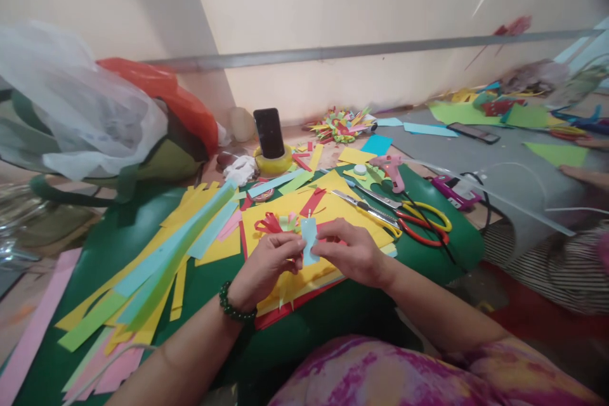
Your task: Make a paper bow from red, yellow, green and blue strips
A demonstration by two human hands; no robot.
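While the left hand (276,257) and right hand (354,250) meet just below the center of the frame, fingers bent and wrists angled inward, each grip is pinched on a side edge of a light blue paper piece (309,238). Narrow, flat and roughly rectangular, that piece shows between the fingertips with its long side running up the frame. Beyond its upper left are red paper loops (268,223), above a yellow sheet (259,208).
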